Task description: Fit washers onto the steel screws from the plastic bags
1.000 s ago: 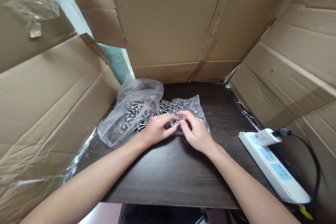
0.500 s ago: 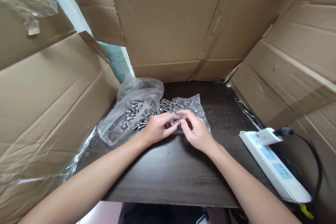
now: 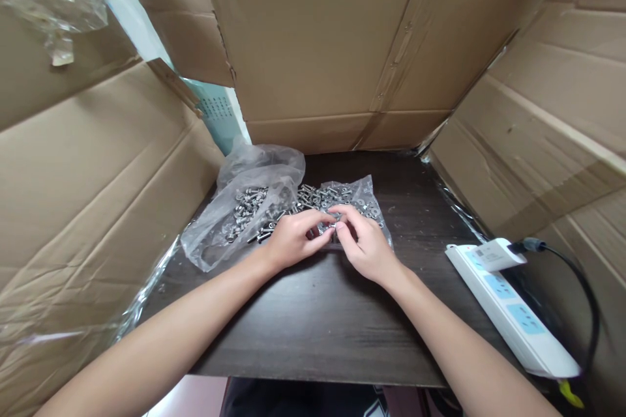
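Note:
My left hand (image 3: 297,238) and my right hand (image 3: 364,241) meet fingertip to fingertip over the front edge of a pile of metal hardware. Between the fingertips is a small shiny metal piece (image 3: 332,225), probably a bolt, pinched from both sides; its ends are mostly hidden. Behind and to the left, many bolts (image 3: 252,202) lie in and beside a crumpled clear plastic bag (image 3: 200,244). Washers and more bolts rest on a second clear bag (image 3: 366,189) behind my right hand.
On the right of the dark table (image 3: 313,326) lies a white power strip (image 3: 518,313) with a plugged-in white adapter (image 3: 496,255) and a black cable (image 3: 581,273). Cardboard walls (image 3: 332,39) enclose the table at the left, back and right.

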Action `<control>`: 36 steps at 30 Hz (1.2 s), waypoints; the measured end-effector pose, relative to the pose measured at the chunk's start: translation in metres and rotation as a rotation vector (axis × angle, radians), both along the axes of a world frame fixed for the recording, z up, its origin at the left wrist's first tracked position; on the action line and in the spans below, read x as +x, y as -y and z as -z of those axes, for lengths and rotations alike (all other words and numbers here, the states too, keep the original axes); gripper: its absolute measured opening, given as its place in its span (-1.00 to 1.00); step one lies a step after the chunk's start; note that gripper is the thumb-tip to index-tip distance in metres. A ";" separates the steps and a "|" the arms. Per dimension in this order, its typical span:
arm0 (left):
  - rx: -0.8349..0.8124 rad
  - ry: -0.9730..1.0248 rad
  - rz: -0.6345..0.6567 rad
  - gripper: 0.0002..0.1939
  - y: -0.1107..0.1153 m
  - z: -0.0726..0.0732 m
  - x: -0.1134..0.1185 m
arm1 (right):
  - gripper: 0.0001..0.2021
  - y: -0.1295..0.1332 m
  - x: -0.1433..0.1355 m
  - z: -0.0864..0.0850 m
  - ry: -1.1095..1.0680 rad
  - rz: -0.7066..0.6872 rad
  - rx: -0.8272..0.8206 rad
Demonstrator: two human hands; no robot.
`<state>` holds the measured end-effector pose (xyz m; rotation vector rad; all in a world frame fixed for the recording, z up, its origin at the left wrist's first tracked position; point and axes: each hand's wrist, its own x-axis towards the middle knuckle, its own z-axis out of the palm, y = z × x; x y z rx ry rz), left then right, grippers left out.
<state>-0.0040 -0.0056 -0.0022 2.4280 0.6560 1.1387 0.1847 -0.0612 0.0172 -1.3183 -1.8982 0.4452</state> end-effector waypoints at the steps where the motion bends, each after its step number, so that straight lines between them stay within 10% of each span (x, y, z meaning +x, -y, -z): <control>1: -0.002 0.000 0.001 -0.84 0.000 0.000 0.000 | -0.73 0.000 0.000 0.000 -0.001 0.000 -0.001; 36: -0.006 0.008 -0.033 -0.85 -0.001 0.001 0.001 | -0.70 0.001 -0.001 -0.003 -0.018 0.034 -0.010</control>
